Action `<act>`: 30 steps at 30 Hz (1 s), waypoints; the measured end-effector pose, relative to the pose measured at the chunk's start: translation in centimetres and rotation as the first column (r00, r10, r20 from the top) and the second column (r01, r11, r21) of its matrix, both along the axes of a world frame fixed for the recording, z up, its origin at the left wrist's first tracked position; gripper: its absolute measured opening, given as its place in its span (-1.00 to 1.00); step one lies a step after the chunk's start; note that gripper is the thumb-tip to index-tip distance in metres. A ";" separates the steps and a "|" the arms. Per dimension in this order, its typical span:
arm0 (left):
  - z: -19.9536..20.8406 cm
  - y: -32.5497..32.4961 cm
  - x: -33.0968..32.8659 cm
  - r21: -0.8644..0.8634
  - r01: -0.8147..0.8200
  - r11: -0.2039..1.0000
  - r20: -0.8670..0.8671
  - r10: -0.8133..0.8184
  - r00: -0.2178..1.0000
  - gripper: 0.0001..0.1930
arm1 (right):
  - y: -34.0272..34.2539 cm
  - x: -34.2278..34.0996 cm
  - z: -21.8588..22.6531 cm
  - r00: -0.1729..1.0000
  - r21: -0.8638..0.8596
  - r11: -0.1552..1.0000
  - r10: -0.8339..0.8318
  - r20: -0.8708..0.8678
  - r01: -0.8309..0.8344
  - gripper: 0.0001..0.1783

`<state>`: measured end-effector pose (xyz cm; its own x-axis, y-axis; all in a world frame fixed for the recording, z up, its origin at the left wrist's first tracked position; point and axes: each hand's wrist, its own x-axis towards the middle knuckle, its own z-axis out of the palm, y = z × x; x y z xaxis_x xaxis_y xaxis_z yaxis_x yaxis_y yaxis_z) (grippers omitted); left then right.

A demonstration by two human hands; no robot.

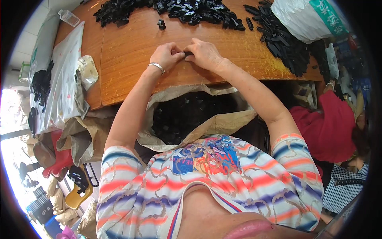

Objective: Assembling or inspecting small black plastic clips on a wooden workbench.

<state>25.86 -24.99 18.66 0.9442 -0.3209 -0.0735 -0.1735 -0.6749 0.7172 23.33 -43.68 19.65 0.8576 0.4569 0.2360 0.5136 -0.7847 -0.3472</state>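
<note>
My left hand (169,56) and my right hand (205,53) meet over the wooden table (131,51), near its front edge. Fingers of both are pinched round a small black plastic piece (187,54), mostly hidden by the fingertips. Beyond them one loose black plastic part (161,24) lies by itself. A heap of similar shiny black parts (195,12) spreads along the far side. Longer, narrow black pieces (282,47) are piled at the right. Below my forearms an open woven sack (229,122) holds many dark parts (187,115).
A stuffed white bag with a green band (306,20) stands at the far right. Plastic sheeting (59,75) and a clear bag (88,71) lie on the left, with a clear bottle (69,18) behind. A person in a red top (328,127) is close on my right.
</note>
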 end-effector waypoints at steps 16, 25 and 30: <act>-5.6 3.4 12.0 -0.124 -0.324 0.938 0.336 0.347 0.876 -0.58 | -1.6 -13.5 1.5 0.918 0.279 0.926 0.323 -0.230 -0.256 -0.73; -1.2 0.2 5.5 0.055 -0.057 0.997 0.540 0.018 0.842 -0.70 | -15.1 3.6 0.8 0.859 0.084 0.869 -0.494 0.134 0.487 -0.77; -1.1 0.1 2.7 0.222 0.104 0.969 0.629 -0.224 0.745 -0.75 | -14.3 8.4 0.9 0.772 -0.009 0.774 -0.631 0.076 0.633 -0.65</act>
<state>28.52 -24.93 17.61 0.7183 -0.5152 0.4676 -0.6721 -0.6874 0.2751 31.75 -57.93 20.59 0.9389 -0.1747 0.2967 -0.0819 -0.9504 -0.3002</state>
